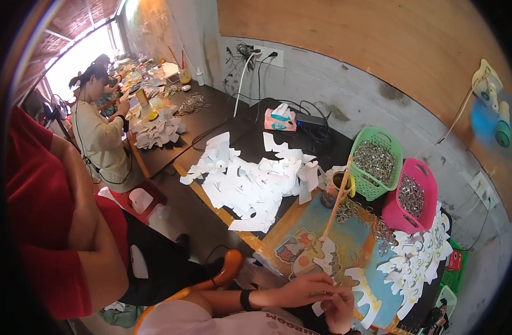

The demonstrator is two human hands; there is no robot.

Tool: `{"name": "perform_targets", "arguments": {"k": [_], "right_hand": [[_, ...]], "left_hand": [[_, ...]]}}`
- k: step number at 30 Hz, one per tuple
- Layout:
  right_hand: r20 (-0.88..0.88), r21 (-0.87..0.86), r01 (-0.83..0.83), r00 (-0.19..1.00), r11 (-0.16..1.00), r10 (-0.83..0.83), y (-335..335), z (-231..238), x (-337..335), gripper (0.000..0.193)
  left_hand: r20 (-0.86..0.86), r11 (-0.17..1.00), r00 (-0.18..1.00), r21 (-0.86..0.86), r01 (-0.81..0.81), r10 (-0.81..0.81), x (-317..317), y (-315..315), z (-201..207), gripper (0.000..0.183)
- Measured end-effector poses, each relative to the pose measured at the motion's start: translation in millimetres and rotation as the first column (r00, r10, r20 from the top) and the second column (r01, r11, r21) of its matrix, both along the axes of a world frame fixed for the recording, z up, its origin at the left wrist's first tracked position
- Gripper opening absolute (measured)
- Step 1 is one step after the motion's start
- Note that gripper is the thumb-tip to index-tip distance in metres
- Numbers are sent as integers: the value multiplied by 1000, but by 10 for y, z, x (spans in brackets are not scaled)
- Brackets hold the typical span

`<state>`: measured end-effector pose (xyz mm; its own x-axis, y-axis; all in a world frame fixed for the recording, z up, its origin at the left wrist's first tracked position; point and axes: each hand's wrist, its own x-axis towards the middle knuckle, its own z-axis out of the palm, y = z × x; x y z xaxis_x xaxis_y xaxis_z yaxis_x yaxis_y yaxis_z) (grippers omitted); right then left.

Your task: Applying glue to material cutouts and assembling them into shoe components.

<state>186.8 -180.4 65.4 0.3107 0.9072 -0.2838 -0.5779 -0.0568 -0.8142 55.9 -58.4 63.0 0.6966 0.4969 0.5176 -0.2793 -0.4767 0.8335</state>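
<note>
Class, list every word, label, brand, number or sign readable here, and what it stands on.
Wearer's pale garment: dark printed letters, upside down in this view; wording not copied out here.
Tissue box: any printing is too small to read.
Small red box at right: any marks are too small to read.

"What sort of place is this?"

"A small workshop, where many like parts are handled by hand. White cut-out pieces [250, 190] lie heaped on the dark counter [338, 146], and a green basket [359, 181] and a pink basket [391, 215] brim with small metal fittings [373, 161]."

"Could it be a home?"

"The surroundings say otherwise: the wall [334, 84] is bare, stained grey, and cables [245, 53] tangle at a socket. Farther along, a person in a cream top [94, 131] works at another counter [217, 111], beside a second pile of pale pieces [158, 131]."

"And the nearer worktop?"

"Its blue patch [356, 240] is smeared with brownish stains."
</note>
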Motion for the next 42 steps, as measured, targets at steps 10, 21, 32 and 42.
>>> {"name": "perform_targets", "arguments": {"k": [10,21,32,42], "right_hand": [[-235,-31,-119,966,992,108,-115,-239,58,26],[-354,221,-235,885,947,302,-110,-102,12,64],[-400,91,-277,869,957,290,-157,-243,88,72],[-230,187,-333,900,924,370,-98,11,-41,61]], "left_hand": [[-8,986,989,72,150,-150,-50,180,-15,15],[-6,949,993,295,-114,121,-101,188,-94,21],[4,989,1000,145,23,-24,-131,251,-169,20],[-151,926,942,-193,-326,300,-354,357,-248,17]]}}
